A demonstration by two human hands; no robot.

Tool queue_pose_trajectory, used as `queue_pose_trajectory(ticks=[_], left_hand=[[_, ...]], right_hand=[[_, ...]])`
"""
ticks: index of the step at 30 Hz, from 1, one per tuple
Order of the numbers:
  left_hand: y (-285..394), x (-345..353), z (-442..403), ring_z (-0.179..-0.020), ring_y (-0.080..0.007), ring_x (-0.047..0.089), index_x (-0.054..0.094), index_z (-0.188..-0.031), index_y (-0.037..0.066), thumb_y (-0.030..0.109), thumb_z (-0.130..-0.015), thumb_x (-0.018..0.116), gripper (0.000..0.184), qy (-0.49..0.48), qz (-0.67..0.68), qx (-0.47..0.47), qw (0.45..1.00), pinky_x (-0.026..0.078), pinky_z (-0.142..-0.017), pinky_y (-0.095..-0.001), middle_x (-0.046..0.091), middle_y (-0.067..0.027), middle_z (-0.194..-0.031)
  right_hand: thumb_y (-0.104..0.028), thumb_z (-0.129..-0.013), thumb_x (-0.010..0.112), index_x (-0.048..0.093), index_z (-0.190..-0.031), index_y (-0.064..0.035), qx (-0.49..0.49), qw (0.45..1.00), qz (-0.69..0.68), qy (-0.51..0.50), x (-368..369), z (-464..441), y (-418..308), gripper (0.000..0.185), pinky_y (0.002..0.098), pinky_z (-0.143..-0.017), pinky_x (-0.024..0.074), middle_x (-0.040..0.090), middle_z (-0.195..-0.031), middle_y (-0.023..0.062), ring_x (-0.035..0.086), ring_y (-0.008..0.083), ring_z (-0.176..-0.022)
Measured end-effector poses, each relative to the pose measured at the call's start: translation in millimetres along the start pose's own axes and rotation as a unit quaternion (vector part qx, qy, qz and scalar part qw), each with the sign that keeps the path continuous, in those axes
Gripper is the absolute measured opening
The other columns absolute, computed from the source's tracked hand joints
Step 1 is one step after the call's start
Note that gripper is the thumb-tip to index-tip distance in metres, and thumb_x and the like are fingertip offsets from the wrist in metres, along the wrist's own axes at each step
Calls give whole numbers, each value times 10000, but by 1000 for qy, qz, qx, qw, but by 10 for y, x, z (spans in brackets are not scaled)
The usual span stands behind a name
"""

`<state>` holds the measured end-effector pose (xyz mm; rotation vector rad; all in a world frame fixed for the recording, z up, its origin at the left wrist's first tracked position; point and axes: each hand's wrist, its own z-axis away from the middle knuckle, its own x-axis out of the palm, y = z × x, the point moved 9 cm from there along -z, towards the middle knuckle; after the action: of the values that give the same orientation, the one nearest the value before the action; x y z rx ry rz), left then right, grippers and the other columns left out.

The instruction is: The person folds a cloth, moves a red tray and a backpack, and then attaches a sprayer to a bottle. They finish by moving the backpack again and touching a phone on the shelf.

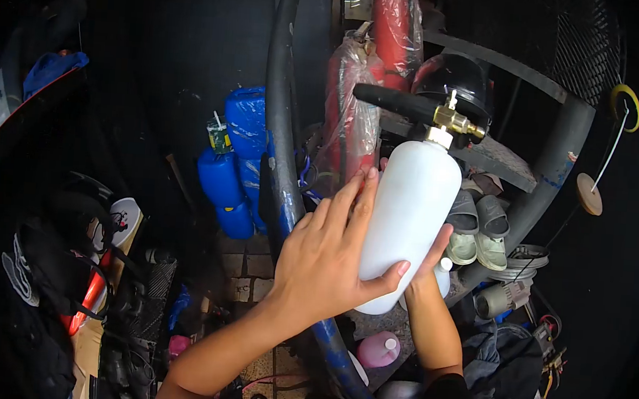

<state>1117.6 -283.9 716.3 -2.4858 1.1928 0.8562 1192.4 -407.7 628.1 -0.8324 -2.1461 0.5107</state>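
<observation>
A white bottle [412, 221] with a brass fitting [455, 121] and a black nozzle [393, 101] on top is held up, tilted a little to the right. My left hand [327, 248] lies against its left side, thumb across the lower front and fingers stretched upward. Behind the bottle's lower right side is my right hand [431, 263], mostly hidden by it; a thumb or finger edge shows beside the bottle.
A dark curved metal bar [285, 175] runs beside my left hand. Behind stand red cylinders in plastic [351, 113] and blue containers [245, 124]. Shoes [478, 229] and a pink bottle [378, 350] are at the right and below. A black bag [49, 255] lies left.
</observation>
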Motion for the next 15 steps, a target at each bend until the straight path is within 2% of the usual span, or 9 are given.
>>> queue_pose_trajectory(ticks=[3, 5, 6, 7, 9, 10, 11, 13, 15], left_hand=[[-36, 8, 2, -1034, -335, 657, 487, -1447, -68, 408, -836, 757, 819, 24, -15, -18, 999, 567, -834, -386, 598, -211, -1300], [-97, -44, 4, -902, -287, 664, 606, -1249, -14, 309, -835, 767, 550, 74, 19, -61, 995, 548, -724, -368, 644, -151, -1088], [-144, -75, 23, -835, -262, 667, 666, -1150, 12, 260, -834, 771, 416, 99, 36, -81, 991, 539, -670, -359, 667, -120, -982], [-143, -35, 38, -761, -246, 647, 659, -1041, 35, 226, -832, 769, 304, 79, 40, -72, 993, 516, -626, -357, 642, -92, -880], [-120, 42, 84, -613, -213, 608, 645, -823, 82, 158, -826, 766, 142, 39, 52, -55, 996, 469, -538, -351, 591, -35, -676], [-97, 12, 74, -497, -201, 551, 602, -695, 100, 144, -842, 747, 212, 69, 51, -36, 996, 444, -496, -339, 529, -14, -554], [-91, 19, 84, -503, -206, 556, 606, -696, 99, 145, -841, 749, 209, 66, 55, -34, 996, 446, -497, -340, 539, -19, -563], [-89, 12, 78, -514, -214, 566, 614, -697, 96, 146, -837, 752, 203, 64, 59, -26, 996, 450, -498, -343, 557, -30, -582], [-77, -20, 57, -509, -219, 567, 619, -704, 91, 146, -835, 753, 195, 79, 66, -24, 994, 449, -492, -345, 559, -35, -579]], right_hand=[[-604, -838, 685, 252, -1591, -3, 17, 1000, -8, -18, -23, -9, 22, 1056, 499, -1133, 460, 442, -1533, 252, 529, 368, -1368], [-517, -817, 737, 286, -1564, 18, 54, 998, 44, -5, -54, -74, 14, 1024, 470, -1075, 519, 517, -1453, 260, 610, 358, -1278], [-380, -816, 774, 352, -1503, 47, 11, 995, 86, 48, -91, -155, -82, 913, 425, -982, 571, 609, -1316, 237, 684, 326, -1134], [-270, -827, 804, 402, -1476, 27, 13, 982, 165, 94, -194, -196, -123, 819, 399, -962, 560, 649, -1257, 194, 680, 267, -1101], [-180, -808, 853, 433, -1461, 2, -46, 930, 357, 78, -126, -460, -215, 798, 370, -951, 548, 660, -1224, 166, 668, 226, -1088], [-189, -761, 911, 427, -1473, -5, -77, 894, 429, 103, -172, -544, -210, 881, 362, -957, 535, 661, -1218, 155, 656, 208, -1083], [-259, -782, 883, 491, -1401, 15, -101, 851, 503, 112, -202, -625, -187, 782, 350, -958, 505, 658, -1201, 145, 644, 235, -1091], [-266, -753, 907, 490, -1417, 18, -69, 806, 576, 119, -243, -791, -167, 834, 364, -975, 507, 670, -1217, 170, 650, 245, -1109], [-291, -730, 924, 490, -1437, 14, -88, 808, 574, 96, -140, -949, -283, 884, 373, -991, 510, 677, -1241, 193, 655, 246, -1138]])
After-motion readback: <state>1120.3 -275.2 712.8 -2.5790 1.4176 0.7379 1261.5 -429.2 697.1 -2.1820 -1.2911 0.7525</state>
